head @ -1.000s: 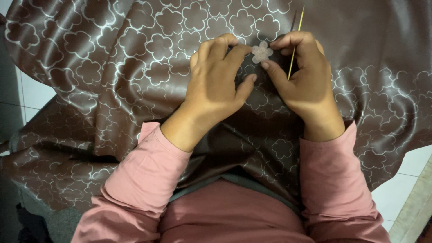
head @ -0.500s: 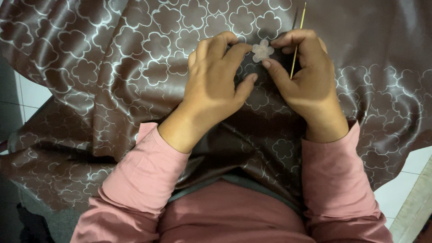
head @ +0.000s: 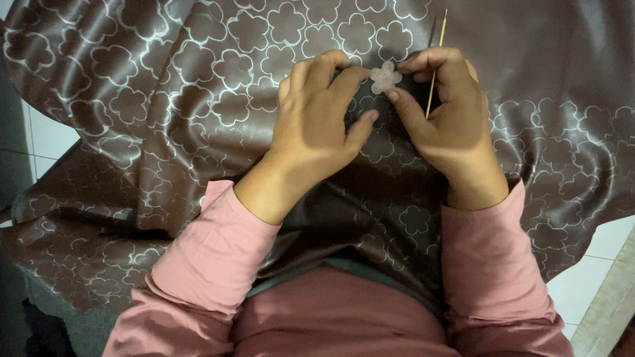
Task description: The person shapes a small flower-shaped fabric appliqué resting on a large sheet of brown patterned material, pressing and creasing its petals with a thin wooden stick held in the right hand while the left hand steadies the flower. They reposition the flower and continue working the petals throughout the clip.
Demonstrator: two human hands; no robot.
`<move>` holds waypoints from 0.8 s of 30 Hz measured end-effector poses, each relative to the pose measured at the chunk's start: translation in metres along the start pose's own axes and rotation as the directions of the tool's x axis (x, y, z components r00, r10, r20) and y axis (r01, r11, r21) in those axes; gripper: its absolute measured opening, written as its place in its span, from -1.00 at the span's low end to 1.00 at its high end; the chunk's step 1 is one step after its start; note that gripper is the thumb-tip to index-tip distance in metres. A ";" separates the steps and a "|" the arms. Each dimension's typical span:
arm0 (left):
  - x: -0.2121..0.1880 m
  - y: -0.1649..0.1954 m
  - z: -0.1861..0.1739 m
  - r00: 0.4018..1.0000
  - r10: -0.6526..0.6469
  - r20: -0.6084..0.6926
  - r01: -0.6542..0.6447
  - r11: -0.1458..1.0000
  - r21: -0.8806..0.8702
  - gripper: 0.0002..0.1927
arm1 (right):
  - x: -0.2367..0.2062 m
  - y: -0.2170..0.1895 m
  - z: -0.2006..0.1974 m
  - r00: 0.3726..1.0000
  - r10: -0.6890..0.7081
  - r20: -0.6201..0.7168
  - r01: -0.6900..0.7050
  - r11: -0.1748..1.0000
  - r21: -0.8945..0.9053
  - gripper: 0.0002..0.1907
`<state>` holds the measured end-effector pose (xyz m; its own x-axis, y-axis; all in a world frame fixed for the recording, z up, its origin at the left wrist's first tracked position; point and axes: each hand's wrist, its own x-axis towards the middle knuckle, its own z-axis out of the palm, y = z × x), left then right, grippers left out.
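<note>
Two hands (head: 317,125) (head: 450,119) around pale flower-shaped crochet piece (head: 384,77), thin hook (head: 436,59), glossy patterned cloth (head: 165,86).

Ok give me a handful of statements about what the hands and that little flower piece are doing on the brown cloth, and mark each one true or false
1. Both hands pinch a small pale flower piece between their fingertips. True.
2. The right hand also holds a thin yellow stick, pointing up and away from the person. True.
3. The cloth is plain, with no pattern. False: it is shiny brown with light flower outlines all over it.
4. The left hand lies flat on the cloth, away from the flower piece. False: its fingers curl up to the piece.
5. The person wears pink long sleeves. True.
6. The flower piece is dark green. False: it is pale pinkish.
</note>
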<state>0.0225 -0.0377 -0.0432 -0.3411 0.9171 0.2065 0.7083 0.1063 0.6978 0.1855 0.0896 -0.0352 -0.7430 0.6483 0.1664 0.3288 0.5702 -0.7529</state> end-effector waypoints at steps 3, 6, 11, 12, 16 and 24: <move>0.000 0.001 -0.001 1.000 -0.001 0.001 0.001 1.000 0.003 -0.49 | 0.000 0.001 0.001 1.000 0.002 -0.011 -0.002 1.000 -0.019 -0.68; 0.001 0.001 -0.001 1.000 0.003 0.003 -0.003 1.000 0.011 -0.49 | -0.001 0.003 0.001 1.000 0.009 -0.009 -0.009 0.998 0.062 -0.73; 0.000 0.002 -0.002 1.000 -0.003 0.008 0.003 1.000 0.012 -0.50 | -0.001 0.003 0.000 0.999 -0.037 0.002 0.037 0.999 0.017 -0.69; 0.000 0.002 -0.002 1.000 -0.005 0.008 0.005 1.000 0.012 -0.50 | -0.001 0.003 -0.001 0.999 -0.043 0.004 0.043 0.999 -0.002 -0.68; 0.001 0.002 -0.002 1.000 -0.002 0.011 0.002 1.000 0.019 -0.50 | -0.001 0.001 0.000 0.999 -0.038 -0.003 0.038 0.999 -0.019 -0.64; 0.001 0.002 0.001 1.000 -0.008 0.008 0.007 1.000 0.022 -0.53 | -0.001 0.004 0.003 0.999 -0.036 -0.011 0.036 0.999 0.002 -0.64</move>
<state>0.0240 -0.0360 -0.0427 -0.3418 0.9191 0.1960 0.7195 0.1217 0.6838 0.1862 0.0898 -0.0400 -0.7476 0.6331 0.2007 0.3004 0.5919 -0.7479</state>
